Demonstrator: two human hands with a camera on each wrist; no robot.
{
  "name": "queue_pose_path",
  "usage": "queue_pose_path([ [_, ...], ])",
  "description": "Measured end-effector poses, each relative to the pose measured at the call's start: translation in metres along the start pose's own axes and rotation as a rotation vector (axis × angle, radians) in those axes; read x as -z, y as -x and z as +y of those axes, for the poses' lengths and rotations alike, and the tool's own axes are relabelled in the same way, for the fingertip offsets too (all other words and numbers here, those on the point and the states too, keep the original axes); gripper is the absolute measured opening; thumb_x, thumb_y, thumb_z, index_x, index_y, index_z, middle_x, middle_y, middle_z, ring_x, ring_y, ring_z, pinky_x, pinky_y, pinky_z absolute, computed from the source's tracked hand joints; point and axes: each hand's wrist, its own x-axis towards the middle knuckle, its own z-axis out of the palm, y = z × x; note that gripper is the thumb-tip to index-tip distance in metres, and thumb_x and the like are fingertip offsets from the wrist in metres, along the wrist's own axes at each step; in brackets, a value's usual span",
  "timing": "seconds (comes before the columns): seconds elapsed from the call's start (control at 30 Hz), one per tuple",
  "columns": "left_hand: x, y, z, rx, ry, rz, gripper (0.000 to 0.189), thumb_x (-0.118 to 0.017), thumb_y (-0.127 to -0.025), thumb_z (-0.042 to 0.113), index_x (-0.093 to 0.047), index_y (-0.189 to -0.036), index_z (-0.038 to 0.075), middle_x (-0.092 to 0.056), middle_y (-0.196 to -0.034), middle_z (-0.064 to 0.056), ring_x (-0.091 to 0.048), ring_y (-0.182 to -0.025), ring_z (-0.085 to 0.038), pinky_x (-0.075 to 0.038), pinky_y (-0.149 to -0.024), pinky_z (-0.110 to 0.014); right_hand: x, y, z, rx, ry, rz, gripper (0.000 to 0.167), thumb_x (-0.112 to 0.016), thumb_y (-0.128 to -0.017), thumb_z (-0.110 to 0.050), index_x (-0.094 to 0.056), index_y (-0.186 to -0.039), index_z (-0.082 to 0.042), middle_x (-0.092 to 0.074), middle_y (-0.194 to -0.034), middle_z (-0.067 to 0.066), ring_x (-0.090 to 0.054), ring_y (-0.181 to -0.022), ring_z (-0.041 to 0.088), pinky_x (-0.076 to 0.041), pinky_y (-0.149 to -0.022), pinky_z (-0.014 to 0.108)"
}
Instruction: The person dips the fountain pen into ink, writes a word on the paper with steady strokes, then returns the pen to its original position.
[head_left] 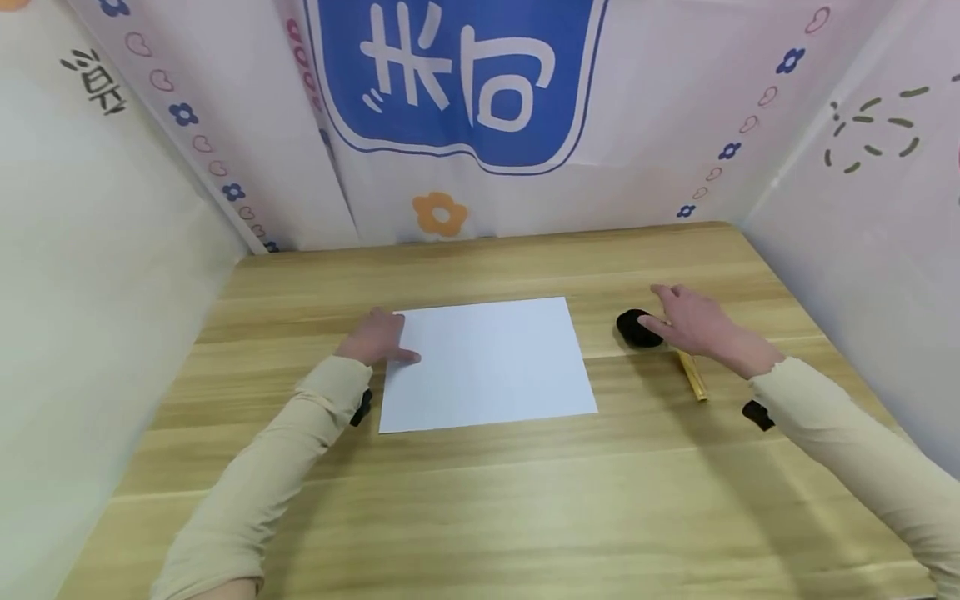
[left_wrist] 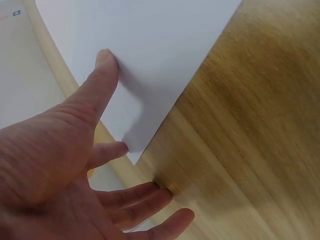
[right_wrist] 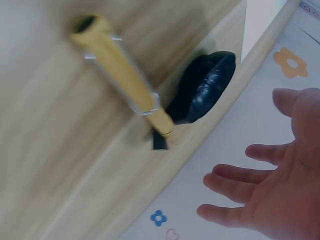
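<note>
A white sheet of paper (head_left: 491, 362) lies flat on the wooden table. At its left edge is my left hand (head_left: 377, 337), with the thumb and index fingertip on the paper near a corner in the left wrist view and the other fingers spread beyond the edge. My right hand (head_left: 697, 323), fingers extended and holding nothing, hovers by a shiny black rounded object (right_wrist: 207, 90) to the right of the sheet. Beside that object lies a yellow tube-like stick (right_wrist: 125, 75) with clear bands and a dark hollow end. The hand partly hides both in the head view.
The wooden tabletop (head_left: 525, 508) runs back to a printed wall sheet (head_left: 637, 150) with a blue sign. Pale walls close in the left and right sides. A small black piece sits at each wrist, partly behind the sleeves.
</note>
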Motion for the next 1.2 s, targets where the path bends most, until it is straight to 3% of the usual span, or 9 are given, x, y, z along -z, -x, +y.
queue_pose_path([
  [0.23, 0.004, 0.004, -0.007, 0.002, 0.007, 0.020, 0.070, -0.069, -0.083, 0.042, -0.047, -0.123, -0.011, -0.056, -0.116, -0.031, -0.053, -0.108, -0.042, -0.046, -0.090, -0.049, 0.000, 0.018, 0.008, -0.124, -0.026, -0.031, 0.064, -0.044, -0.099, -0.036, -0.030, -0.135, 0.016, -0.044, -0.123, 0.044, -0.055, -0.099, 0.055, -0.047, -0.079, 0.062],
  [0.47, 0.008, 0.006, -0.010, 0.016, 0.011, 0.010, 0.072, -0.066, -0.085, 0.042, -0.044, -0.125, -0.013, -0.053, -0.119, -0.034, -0.051, -0.110, -0.046, -0.046, -0.090, -0.051, -0.011, 0.035, 0.008, -0.192, -0.084, -0.015, 0.061, -0.045, -0.098, -0.034, -0.034, -0.129, 0.018, -0.049, -0.114, 0.044, -0.056, -0.093, 0.053, -0.049, -0.074, 0.059],
  [0.6, 0.007, 0.008, -0.010, 0.027, 0.005, -0.001, 0.074, -0.066, -0.085, 0.043, -0.044, -0.128, -0.012, -0.052, -0.121, -0.036, -0.051, -0.110, -0.046, -0.046, -0.090, -0.052, -0.022, 0.040, 0.008, -0.236, -0.104, 0.032, 0.055, -0.049, -0.094, -0.031, -0.042, -0.121, 0.016, -0.059, -0.099, 0.037, -0.061, -0.075, 0.042, -0.050, -0.058, 0.048],
  [0.77, 0.005, 0.009, -0.008, 0.020, -0.002, -0.009, 0.073, -0.065, -0.085, 0.045, -0.044, -0.126, -0.012, -0.053, -0.118, -0.035, -0.052, -0.105, -0.044, -0.047, -0.087, -0.052, -0.036, 0.045, 0.009, -0.298, -0.111, 0.051, 0.049, -0.052, -0.091, -0.032, -0.050, -0.108, 0.014, -0.061, -0.080, 0.027, -0.053, -0.058, 0.027, -0.040, -0.043, 0.034],
  [0.97, 0.003, 0.007, -0.005, 0.007, 0.003, -0.004, 0.073, -0.066, -0.085, 0.044, -0.044, -0.127, -0.011, -0.053, -0.120, -0.035, -0.050, -0.110, -0.047, -0.045, -0.091, -0.054, -0.047, 0.052, 0.008, -0.356, -0.118, 0.077, 0.038, -0.051, -0.090, -0.034, -0.050, -0.078, 0.002, -0.050, -0.065, 0.015, -0.046, -0.053, 0.024, -0.036, -0.043, 0.034],
  [1.2, 0.001, 0.002, 0.002, -0.026, -0.010, 0.005, 0.074, -0.066, -0.085, 0.044, -0.044, -0.128, -0.012, -0.053, -0.123, -0.036, -0.046, -0.116, -0.050, -0.043, -0.095, -0.055, -0.055, 0.058, 0.008, -0.428, -0.112, 0.098, 0.036, -0.049, -0.091, -0.032, -0.048, -0.072, -0.002, -0.047, -0.062, 0.012, -0.047, -0.054, 0.027, -0.037, -0.053, 0.042],
])
